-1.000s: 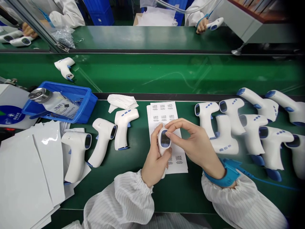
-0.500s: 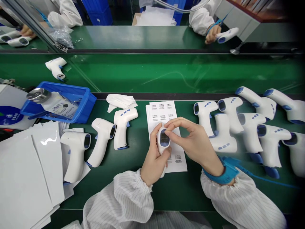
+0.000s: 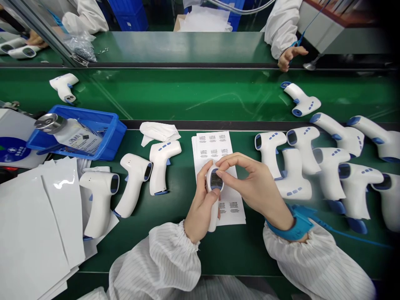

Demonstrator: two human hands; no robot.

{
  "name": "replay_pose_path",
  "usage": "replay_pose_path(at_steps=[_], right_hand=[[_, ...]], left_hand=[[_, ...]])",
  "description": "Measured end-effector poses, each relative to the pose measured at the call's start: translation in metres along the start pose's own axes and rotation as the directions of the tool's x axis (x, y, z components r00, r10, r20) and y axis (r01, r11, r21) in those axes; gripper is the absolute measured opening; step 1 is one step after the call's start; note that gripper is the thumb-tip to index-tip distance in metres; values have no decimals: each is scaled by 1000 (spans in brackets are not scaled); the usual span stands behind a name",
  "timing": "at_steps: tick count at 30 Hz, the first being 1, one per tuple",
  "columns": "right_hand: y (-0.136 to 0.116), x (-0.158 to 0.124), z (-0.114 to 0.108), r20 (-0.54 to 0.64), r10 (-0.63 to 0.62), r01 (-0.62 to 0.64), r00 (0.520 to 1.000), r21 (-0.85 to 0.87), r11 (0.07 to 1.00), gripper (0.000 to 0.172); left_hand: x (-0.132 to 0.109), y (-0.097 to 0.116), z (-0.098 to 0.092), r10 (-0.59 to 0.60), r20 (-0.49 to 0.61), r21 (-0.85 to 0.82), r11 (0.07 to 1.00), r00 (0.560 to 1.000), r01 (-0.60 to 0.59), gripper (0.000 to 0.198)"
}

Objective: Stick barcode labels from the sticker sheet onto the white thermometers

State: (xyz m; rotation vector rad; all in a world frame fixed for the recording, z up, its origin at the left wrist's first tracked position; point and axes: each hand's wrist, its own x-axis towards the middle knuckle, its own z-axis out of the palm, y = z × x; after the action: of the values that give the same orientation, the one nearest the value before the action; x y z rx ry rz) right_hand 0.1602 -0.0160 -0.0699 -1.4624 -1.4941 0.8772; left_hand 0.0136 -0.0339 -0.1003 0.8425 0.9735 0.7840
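My left hand (image 3: 201, 206) is wrapped round a white infrared thermometer (image 3: 213, 217), its screen facing up. The left thumb rests just under the dark screen (image 3: 216, 180). My right hand (image 3: 254, 183), with a blue wrist strap (image 3: 292, 227), pinches thumb and forefinger together at the screen's upper right edge. Anything thin between those fingertips is too small to make out. Beneath both hands lie printed label sheets (image 3: 212, 143) with small blocks of text.
Several white thermometers (image 3: 329, 171) crowd the right side; three more, including one (image 3: 99, 204), stand left. A blue bin (image 3: 109, 137) holds a bottle (image 3: 78, 135). White sheets (image 3: 34, 233) lie front left. Across the green belt (image 3: 187, 93) is a co-worker's hand (image 3: 290, 56).
My left thumb has shifted up to just below the screen; my right hand stays put. The co-worker's hand has released a thermometer onto the belt. Another belt thermometer has moved left.
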Motion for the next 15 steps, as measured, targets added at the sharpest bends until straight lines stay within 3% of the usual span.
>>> replay_pose_path(at_steps=[3,12,15], right_hand=[[0,0,1,-5,8,-8,1000,-2,1000,10],[2,-1,1,10,12,-11,1000,-34,999,6],[5,-2,3,101,-3,8,995,-56,998,23]], left_hand=[[-1,1,2,-74,13,-18,997,997,75,60],[-1,1,1,-69,5,-20,997,998,69,60],[0,1,1,-49,-45,-70,996,998,46,58]])
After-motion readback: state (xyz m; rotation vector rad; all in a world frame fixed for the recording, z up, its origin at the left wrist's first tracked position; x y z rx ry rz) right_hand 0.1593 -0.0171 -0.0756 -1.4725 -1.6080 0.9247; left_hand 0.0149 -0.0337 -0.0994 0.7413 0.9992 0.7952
